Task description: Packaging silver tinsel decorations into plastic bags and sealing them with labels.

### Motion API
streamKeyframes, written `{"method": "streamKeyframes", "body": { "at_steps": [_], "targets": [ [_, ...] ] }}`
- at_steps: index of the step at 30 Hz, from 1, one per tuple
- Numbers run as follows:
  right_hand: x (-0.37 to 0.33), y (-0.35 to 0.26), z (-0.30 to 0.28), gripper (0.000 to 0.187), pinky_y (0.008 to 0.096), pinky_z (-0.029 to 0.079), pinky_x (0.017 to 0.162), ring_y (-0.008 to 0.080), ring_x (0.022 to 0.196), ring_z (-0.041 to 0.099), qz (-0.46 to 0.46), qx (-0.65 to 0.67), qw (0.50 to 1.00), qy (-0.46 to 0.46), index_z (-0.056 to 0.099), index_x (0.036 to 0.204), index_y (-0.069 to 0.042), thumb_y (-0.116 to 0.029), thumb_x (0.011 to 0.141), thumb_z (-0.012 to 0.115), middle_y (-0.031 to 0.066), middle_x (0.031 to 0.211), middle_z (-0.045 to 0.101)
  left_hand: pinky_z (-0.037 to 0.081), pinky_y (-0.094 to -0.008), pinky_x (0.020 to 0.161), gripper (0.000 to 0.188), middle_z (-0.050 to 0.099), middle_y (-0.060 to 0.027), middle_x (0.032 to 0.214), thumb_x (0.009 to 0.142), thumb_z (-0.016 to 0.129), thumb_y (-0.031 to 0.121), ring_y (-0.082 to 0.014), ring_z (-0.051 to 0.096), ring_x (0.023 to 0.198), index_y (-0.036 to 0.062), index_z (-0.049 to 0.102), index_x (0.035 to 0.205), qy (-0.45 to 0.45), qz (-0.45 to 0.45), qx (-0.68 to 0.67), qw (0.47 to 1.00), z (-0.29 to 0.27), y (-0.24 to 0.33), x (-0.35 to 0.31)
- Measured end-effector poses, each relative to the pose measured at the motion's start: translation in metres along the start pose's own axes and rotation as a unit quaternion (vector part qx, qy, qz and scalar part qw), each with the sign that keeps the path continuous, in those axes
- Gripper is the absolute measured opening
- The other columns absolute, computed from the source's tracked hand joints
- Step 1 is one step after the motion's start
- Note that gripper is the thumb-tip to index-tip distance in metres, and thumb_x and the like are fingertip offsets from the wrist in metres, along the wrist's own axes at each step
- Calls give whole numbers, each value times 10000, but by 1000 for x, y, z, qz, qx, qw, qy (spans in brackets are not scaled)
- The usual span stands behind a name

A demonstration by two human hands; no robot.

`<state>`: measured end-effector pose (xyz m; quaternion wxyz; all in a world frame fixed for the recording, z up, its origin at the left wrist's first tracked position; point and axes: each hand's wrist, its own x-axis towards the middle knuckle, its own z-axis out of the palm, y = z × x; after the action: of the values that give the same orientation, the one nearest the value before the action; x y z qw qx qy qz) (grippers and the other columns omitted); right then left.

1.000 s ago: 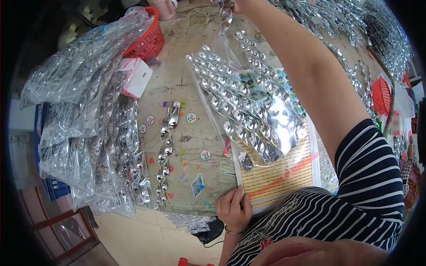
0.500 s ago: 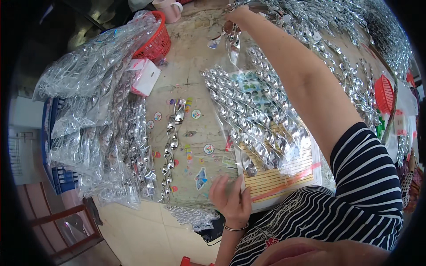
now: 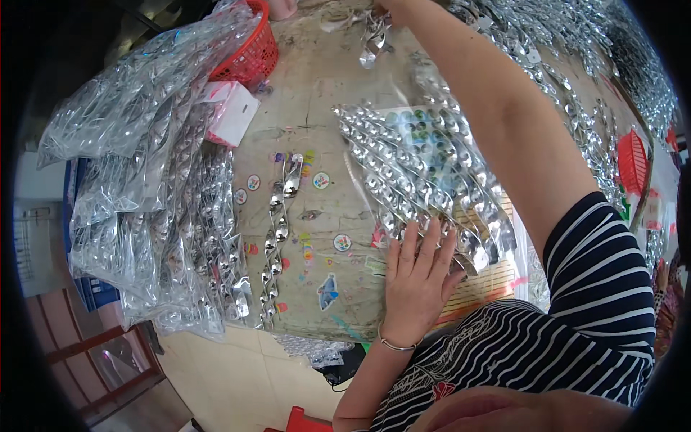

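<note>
My left hand [image 3: 417, 281] lies palm down with fingers stretched out, on the near end of a bundle of silver twisted strips [image 3: 392, 173] in clear plastic. A clear sheet with rows of green round stickers [image 3: 417, 133] shows among the strips. My right arm reaches across to the far edge of the picture. There my right hand [image 3: 389, 4] is mostly cut off and its fingers are hidden. Beside it are loose silver twisted strips [image 3: 373, 42]; whether it grips them does not show. A single silver twisted strip [image 3: 276, 234] lies left of my left hand.
At left, clear bags of silver strips [image 3: 165, 194] hang over the table's edge. Beyond them are a red basket [image 3: 252, 57] and a pink and white box [image 3: 234, 115]. A silver heap [image 3: 561, 36] fills the far right. Stickers [image 3: 327, 291] dot the tabletop.
My left hand has moved up and right from the table's near edge onto the bundle. My right hand has reached farther away, mostly out of the picture. The whole view has shifted slightly.
</note>
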<state>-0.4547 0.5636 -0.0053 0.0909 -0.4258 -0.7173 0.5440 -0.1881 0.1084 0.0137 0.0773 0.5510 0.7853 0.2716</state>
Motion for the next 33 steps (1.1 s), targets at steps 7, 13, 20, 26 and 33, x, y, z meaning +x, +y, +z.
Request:
{"method": "streamKeyframes", "body": {
  "at_steps": [7, 13, 20, 26, 33],
  "targets": [
    [-45, -24, -4, 263, 478, 495, 647, 328, 824, 615, -73, -3, 992, 105, 616, 1023, 41, -166, 882, 540, 209, 947, 620, 249, -474, 1093, 583, 384, -75, 1471, 850, 628, 364, -317, 341, 1352, 167, 472, 1377, -12, -10, 3, 1000, -4, -2, -2],
    [-106, -10, -61, 432, 483, 433, 870, 351, 990, 584, -221, -145, 942, 208, 621, 1169, -34, -343, 870, 585, 191, 1087, 636, 263, -518, 1069, 536, 413, -104, 1446, 827, 662, 359, -368, 342, 1334, 132, 549, 1299, 16, 15, -1, 1000, -2, 3, 0],
    [-227, 14, -161, 618, 464, 470, 671, 285, 818, 596, -273, -358, 889, -75, 449, 1347, -132, -315, 771, 580, 149, 980, 625, 231, -531, 1093, 528, 416, -111, 1436, 834, 658, 332, -382, 340, 1323, 124, 541, 1304, 10, 13, 33, 999, -1, 12, 1],
    [-370, 28, -193, 685, 384, 490, 400, 199, 488, 561, -18, -272, 961, -36, 259, 1431, -149, -135, 803, 532, 148, 791, 596, 212, -540, 1101, 534, 423, -120, 1429, 828, 673, 300, -382, 318, 1340, 105, 534, 1306, 30, 14, 68, 997, -1, 17, 4],
    [-400, 112, -230, 745, 425, 570, 551, 263, 673, 651, -19, -269, 963, -15, 169, 1454, -143, -71, 832, 573, 236, 995, 576, 213, -517, 1116, 527, 421, -100, 1434, 828, 670, 311, -351, 304, 1358, 127, 540, 1306, 41, 2, 90, 995, 2, 19, 1]
  ]
}}
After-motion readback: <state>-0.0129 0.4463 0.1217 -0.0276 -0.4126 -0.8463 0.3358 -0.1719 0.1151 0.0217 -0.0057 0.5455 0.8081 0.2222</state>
